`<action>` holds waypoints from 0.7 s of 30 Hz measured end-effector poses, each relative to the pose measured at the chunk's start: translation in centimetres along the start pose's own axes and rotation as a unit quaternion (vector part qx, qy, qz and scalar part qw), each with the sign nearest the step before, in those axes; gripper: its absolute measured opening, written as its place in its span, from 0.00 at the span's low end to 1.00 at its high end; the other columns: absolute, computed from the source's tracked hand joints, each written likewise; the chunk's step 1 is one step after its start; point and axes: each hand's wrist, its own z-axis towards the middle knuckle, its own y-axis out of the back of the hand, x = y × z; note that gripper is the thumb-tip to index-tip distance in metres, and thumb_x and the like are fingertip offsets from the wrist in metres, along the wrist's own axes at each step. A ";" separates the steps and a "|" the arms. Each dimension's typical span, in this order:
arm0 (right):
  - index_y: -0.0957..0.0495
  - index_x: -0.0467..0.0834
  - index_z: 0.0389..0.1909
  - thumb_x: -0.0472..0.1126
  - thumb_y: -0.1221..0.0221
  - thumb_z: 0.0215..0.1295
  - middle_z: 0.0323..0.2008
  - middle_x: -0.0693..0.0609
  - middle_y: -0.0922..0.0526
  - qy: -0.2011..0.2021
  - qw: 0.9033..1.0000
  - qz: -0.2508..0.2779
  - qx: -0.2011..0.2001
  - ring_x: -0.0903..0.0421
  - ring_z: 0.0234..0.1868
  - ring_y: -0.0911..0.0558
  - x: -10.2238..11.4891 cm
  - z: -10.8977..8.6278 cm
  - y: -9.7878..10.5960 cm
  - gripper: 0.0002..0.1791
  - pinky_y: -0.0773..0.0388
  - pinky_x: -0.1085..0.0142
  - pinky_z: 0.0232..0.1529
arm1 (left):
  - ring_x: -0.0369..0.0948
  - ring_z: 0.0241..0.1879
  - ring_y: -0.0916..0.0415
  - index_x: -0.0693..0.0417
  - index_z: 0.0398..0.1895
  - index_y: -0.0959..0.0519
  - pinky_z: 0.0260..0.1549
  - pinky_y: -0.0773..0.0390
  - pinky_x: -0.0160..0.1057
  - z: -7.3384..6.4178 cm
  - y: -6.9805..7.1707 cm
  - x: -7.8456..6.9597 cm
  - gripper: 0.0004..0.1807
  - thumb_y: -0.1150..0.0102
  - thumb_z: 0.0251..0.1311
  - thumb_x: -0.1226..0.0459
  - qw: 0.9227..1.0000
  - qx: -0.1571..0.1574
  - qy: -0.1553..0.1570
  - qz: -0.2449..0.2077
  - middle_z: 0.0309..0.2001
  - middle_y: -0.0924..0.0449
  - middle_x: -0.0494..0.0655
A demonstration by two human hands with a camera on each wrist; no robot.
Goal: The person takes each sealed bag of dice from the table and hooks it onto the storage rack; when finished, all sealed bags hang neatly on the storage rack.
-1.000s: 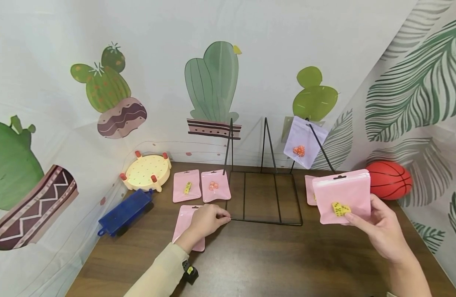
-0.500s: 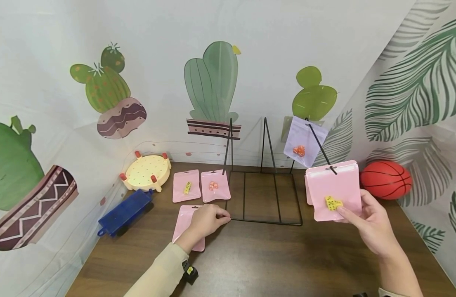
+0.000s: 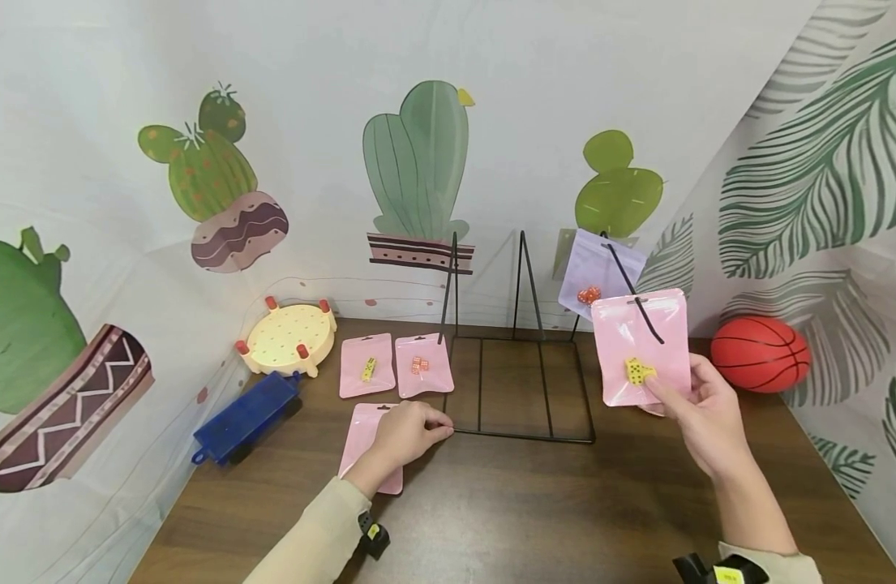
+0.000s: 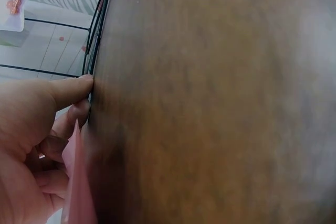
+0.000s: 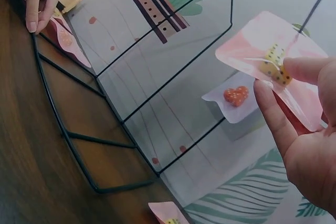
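My right hand [image 3: 706, 422] pinches a pink zip bag [image 3: 670, 357] holding yellow dice [image 3: 638, 371], thumb in front. The black hook [image 3: 648, 318] passes through the bag's hang hole, its tip standing out before the pink front. Behind it, a lilac bag [image 3: 586, 259] with orange dice hangs on the same hook. My left hand [image 3: 411, 438] pinches the front left corner of the black wire rack [image 3: 520, 439] between thumb and finger; the left wrist view shows the fingertips [image 4: 84, 83] at the wire. A pink bag [image 3: 360, 438] lies partly under that hand.
Two pink bags, one with yellow dice [image 3: 367, 381] and one with orange dice [image 3: 426, 381], lie left of the rack. A blue toy cart [image 3: 246, 414] and an upturned yellow stool [image 3: 290, 337] stand further left. A red ball [image 3: 760, 354] sits at the right, near the wall.
My right hand has moved left and up with the pink bag, from beside the hook's tip until the hook runs through its hole. The left hand has stayed at the rack's corner.
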 end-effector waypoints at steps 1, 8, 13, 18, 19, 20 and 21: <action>0.25 0.37 0.52 0.16 0.43 0.66 0.42 0.49 0.15 -0.003 1.000 0.001 -0.003 0.59 0.37 0.12 -0.1 0.3 -0.1 0.19 0.15 0.62 0.33 | 0.29 0.34 0.21 0.36 0.35 0.08 0.28 0.26 0.36 0.0 0.0 0.0 0.05 0.28 0.63 0.50 1.000 0.000 0.000 0.000 0.33 0.15 0.26; 0.26 0.38 0.50 0.20 0.38 0.66 0.40 0.49 0.15 -0.021 0.999 0.012 -0.030 0.58 0.35 0.11 -0.8 2.3 -1.3 0.17 0.15 0.62 0.32 | 0.29 0.34 0.21 0.37 0.35 0.08 0.28 0.27 0.36 0.0 0.1 -0.1 0.06 0.28 0.63 0.50 1.000 0.001 0.001 -0.001 0.33 0.15 0.26; 0.27 0.39 0.52 0.24 0.35 0.66 0.41 0.50 0.16 -0.038 0.998 -0.002 -0.048 0.59 0.36 0.12 -1.4 3.9 -1.8 0.18 0.15 0.63 0.35 | 0.30 0.35 0.20 0.36 0.35 0.08 0.29 0.26 0.37 0.0 0.0 0.0 0.05 0.28 0.64 0.50 1.000 0.002 -0.002 0.001 0.34 0.15 0.26; 0.27 0.39 0.52 0.25 0.34 0.65 0.40 0.49 0.15 -0.031 0.998 0.010 -0.060 0.58 0.36 0.11 -2.3 5.0 -2.2 0.19 0.16 0.62 0.35 | 0.30 0.36 0.20 0.36 0.35 0.08 0.29 0.25 0.37 0.0 0.0 -0.1 0.07 0.29 0.64 0.49 1.000 0.003 -0.001 0.000 0.34 0.15 0.26; 0.27 0.39 0.52 0.25 0.34 0.65 0.40 0.49 0.15 -0.029 0.998 0.012 -0.063 0.58 0.36 0.11 -2.5 5.1 -2.3 0.18 0.16 0.62 0.35 | 0.30 0.36 0.20 0.36 0.35 0.08 0.29 0.25 0.37 0.0 0.0 0.0 0.06 0.29 0.64 0.49 1.000 0.003 0.000 0.000 0.34 0.15 0.26; 0.27 0.39 0.52 0.24 0.34 0.65 0.40 0.49 0.15 -0.029 0.997 0.015 -0.066 0.58 0.35 0.11 -2.7 5.3 -2.3 0.18 0.16 0.62 0.35 | 0.30 0.36 0.20 0.36 0.35 0.08 0.29 0.25 0.37 0.0 0.0 0.0 0.06 0.29 0.64 0.49 1.000 0.003 0.000 0.000 0.34 0.15 0.27; 0.26 0.39 0.52 0.25 0.34 0.65 0.40 0.49 0.15 -0.029 0.997 0.015 -0.069 0.58 0.35 0.11 -2.8 5.4 -2.4 0.18 0.16 0.63 0.35 | 0.30 0.36 0.20 0.36 0.35 0.08 0.29 0.25 0.37 0.0 0.0 0.0 0.06 0.29 0.64 0.49 1.000 0.003 0.000 0.000 0.34 0.15 0.27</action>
